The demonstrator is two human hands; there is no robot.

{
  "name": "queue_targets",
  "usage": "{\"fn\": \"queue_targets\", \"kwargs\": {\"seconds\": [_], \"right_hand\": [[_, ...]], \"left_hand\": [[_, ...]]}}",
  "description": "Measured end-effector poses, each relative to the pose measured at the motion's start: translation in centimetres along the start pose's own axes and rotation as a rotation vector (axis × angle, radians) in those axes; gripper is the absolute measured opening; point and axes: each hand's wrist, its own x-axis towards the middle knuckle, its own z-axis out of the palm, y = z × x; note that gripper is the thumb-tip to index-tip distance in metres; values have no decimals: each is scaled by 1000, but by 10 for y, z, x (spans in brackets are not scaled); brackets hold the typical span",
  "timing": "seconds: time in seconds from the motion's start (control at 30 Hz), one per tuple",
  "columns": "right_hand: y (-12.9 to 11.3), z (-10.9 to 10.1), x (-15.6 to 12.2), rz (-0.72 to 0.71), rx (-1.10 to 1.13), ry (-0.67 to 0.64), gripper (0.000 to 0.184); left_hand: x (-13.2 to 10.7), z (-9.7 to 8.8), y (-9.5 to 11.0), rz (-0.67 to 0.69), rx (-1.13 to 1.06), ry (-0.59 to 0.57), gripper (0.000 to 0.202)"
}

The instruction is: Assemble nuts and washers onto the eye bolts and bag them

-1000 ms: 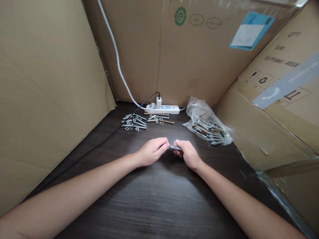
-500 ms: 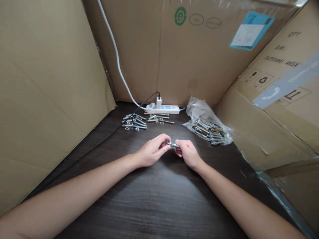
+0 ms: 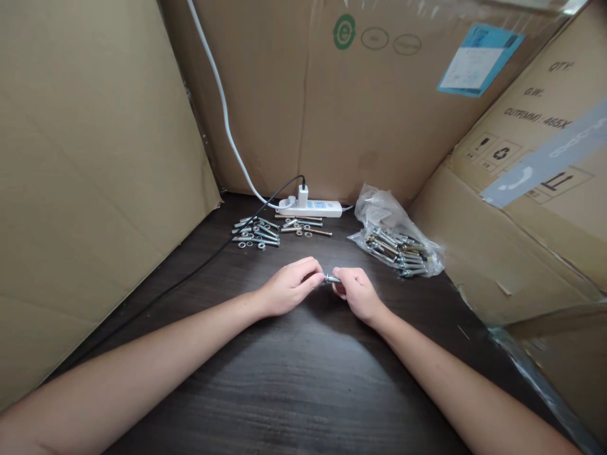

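Between my hands, above the dark table, a silvery expansion bolt (image 3: 334, 279) lies about level. My right hand (image 3: 359, 293) is closed on its right part, thumb on top. Pinched over the left end, the thumb and fingers of my left hand (image 3: 293, 287) cover the nut there. Rings that look like washers show on the shaft just right of those fingertips. The far right end of the bolt is hidden in my right hand.
Loose bolts, nuts and washers lie in a left pile (image 3: 257, 232) and a right pile (image 3: 303, 225). Behind them is a white power strip (image 3: 327, 209) with a black cable (image 3: 208, 259). A clear plastic bag (image 3: 379, 205) holds more bolts. Cardboard boxes (image 3: 284, 95) wall three sides.
My left fingers have closed over the nut, which showed between the fingertips before. My right hand keeps its hold on the bolt, almost unmoved.
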Motion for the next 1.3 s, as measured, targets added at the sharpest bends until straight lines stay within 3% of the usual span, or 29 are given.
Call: {"fn": "queue_targets", "kwargs": {"seconds": [0.33,0.57,0.77,0.97,1.17,1.3], "right_hand": [[-3,0,0,24,5,20,45],[3,0,0,8,-1,8,44],[3,-1,0,11,-16,13,45],[0,0,1,12,-7,24,46],[-1,0,0,10,-24,22,46],[1,0,0,9,-32,15,45]], "left_hand": [[-4,3,0,-57,-79,25,15],[-5,0,-2,-85,-136,15,22],[0,-1,-1,-10,-37,25,26],[-3,1,0,-33,-84,39,14],[-6,0,-1,-84,-148,34,21],[-2,-1,-2,-31,-79,37,19]]}}
